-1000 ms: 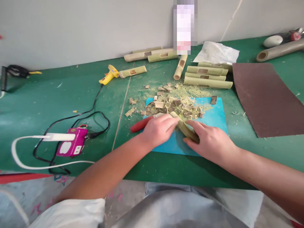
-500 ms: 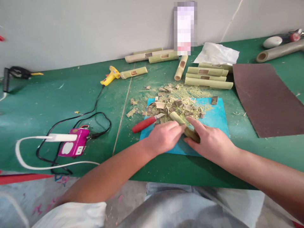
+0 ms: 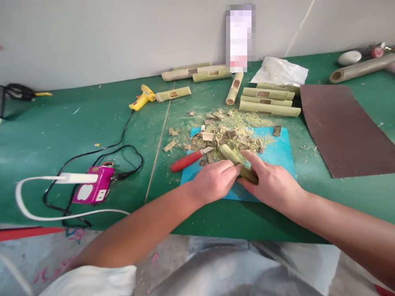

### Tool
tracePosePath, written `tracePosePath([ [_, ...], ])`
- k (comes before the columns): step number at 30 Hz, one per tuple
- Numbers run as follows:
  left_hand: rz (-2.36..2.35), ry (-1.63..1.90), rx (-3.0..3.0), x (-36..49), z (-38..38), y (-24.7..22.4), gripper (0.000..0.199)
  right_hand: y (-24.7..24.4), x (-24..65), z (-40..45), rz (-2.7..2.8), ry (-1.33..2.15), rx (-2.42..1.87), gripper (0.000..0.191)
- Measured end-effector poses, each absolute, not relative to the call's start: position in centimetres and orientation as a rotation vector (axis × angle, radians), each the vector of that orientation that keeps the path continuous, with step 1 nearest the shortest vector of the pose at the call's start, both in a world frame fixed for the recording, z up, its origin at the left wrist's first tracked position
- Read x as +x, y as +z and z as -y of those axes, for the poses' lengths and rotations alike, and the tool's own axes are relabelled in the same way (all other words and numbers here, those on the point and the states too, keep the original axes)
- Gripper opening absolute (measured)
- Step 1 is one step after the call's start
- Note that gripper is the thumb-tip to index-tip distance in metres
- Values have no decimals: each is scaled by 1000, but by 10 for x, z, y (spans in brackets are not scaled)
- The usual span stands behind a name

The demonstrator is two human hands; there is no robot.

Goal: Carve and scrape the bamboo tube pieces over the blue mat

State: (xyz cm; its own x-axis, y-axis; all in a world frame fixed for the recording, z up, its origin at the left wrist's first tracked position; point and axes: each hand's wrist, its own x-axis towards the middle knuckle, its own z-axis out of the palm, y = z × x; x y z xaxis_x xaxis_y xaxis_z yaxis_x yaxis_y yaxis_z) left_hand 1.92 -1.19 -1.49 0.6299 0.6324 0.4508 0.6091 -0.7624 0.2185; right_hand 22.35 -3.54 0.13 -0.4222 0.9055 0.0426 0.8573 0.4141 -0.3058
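A short bamboo tube (image 3: 229, 153) lies slantwise over a blue sheet (image 3: 282, 152). My right hand (image 3: 274, 181) grips its near end, thumb on one side and index finger along the other. At the tube's middle, the fingers of my left hand (image 3: 216, 176) are pinched together against it; whatever they hold, if anything, is hidden. A red-handled knife (image 3: 187, 160) rests just left of the tube, its blade pointing at a heap of bamboo chips and shavings (image 3: 226, 133).
Notched bamboo tubes (image 3: 268, 102) lie behind the heap, beside white paper (image 3: 279, 72). A dark brown sheet (image 3: 345, 131) is at right, with a thick bamboo pole (image 3: 361, 68) beyond. On the left are a yellow glue gun (image 3: 144, 98) and a magenta power adapter (image 3: 94, 184) with cables.
The camera view has shifted slightly. Both hands stay at the bamboo tube with almost the same grip, and the left fingers have moved only a little along it.
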Motion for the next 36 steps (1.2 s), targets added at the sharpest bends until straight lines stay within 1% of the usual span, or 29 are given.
tracePosePath([
  [4, -1217, 875, 2743, 18, 10, -14, 25, 1, 224, 36, 2473, 358, -1579, 64],
  [8, -1067, 793, 2806, 18, 11, -13, 25, 4, 223, 36, 2494, 373, -1565, 63],
  [12, -1239, 865, 2693, 19, 11, -13, 26, 5, 223, 36, 2493, 394, -1584, 62],
  [16, -1105, 765, 2773, 17, 11, -14, 27, 4, 223, 37, 2507, 390, -1559, 62],
  [20, -1300, 874, 2741, 15, 8, -14, 25, 3, 223, 38, 2507, 372, -1566, 62],
  [24, -1045, 799, 2849, 16, 9, -13, 26, 3, 223, 38, 2523, 383, -1561, 61],
  [27, -1260, 869, 2769, 16, 9, -12, 24, 3, 223, 38, 2509, 359, -1572, 60],
  [28, -1266, 844, 2764, 16, 9, -12, 24, 3, 223, 38, 2510, 356, -1570, 60],
  [31, -1078, 757, 2781, 15, 8, -12, 27, 4, 223, 38, 2522, 367, -1553, 61],
  [35, -1301, 831, 2711, 13, 6, -13, 24, 4, 222, 38, 2513, 370, -1556, 62],
  [36, -1248, 814, 2743, 13, 6, -13, 25, 4, 222, 38, 2514, 373, -1552, 62],
])
